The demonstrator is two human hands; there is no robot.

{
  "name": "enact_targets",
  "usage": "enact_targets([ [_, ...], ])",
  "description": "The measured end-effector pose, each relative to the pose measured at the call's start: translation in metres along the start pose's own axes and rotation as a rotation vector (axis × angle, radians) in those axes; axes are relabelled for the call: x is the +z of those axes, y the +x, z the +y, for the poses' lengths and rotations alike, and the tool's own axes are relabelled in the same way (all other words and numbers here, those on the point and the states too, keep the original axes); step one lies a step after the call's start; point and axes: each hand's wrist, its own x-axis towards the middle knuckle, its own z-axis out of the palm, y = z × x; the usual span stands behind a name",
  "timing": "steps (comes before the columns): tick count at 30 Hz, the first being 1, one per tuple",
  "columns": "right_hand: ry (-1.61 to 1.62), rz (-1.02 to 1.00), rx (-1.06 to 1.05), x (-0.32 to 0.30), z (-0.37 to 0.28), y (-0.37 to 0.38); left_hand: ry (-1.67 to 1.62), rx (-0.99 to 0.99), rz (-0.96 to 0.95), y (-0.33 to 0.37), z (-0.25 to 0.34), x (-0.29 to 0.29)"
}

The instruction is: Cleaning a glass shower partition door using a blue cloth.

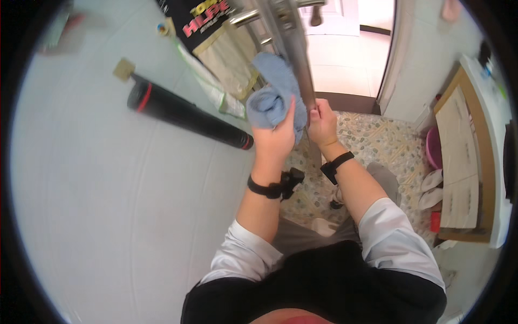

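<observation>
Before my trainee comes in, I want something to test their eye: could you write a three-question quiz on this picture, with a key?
1. Which of the hands holds the cloth? A: left. B: right. C: neither.
2. True or false: the right hand is gripping a door handle.
3. Fill in: in the picture, the black tube is to the ____ of the cloth.

Key: 1. A, the left hand. 2. False: the right hand is at the edge of the door. 3. Left.

I see door (295, 40) blocking pass btwn L hand (275, 136) & R hand (322, 124); blk tube (189, 114) in way just L; open rm R, twd cabinet (458, 162).
</observation>
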Motion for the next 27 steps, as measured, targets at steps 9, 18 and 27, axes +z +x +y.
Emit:
enact_targets([
  [9,0.07,-0.049,0.017,-0.019,-0.007,0.035,-0.056,-0.198,0.121,-0.002,-0.017,0.047],
  [18,0.143,-0.164,0.112,-0.046,0.024,0.054,0.088,-0.344,-0.182,-0.021,-0.075,0.061],
  [27,0.131,-0.151,0.118,-0.076,0.058,0.067,0.035,-0.344,-0.303,-0.045,-0.101,0.1],
])
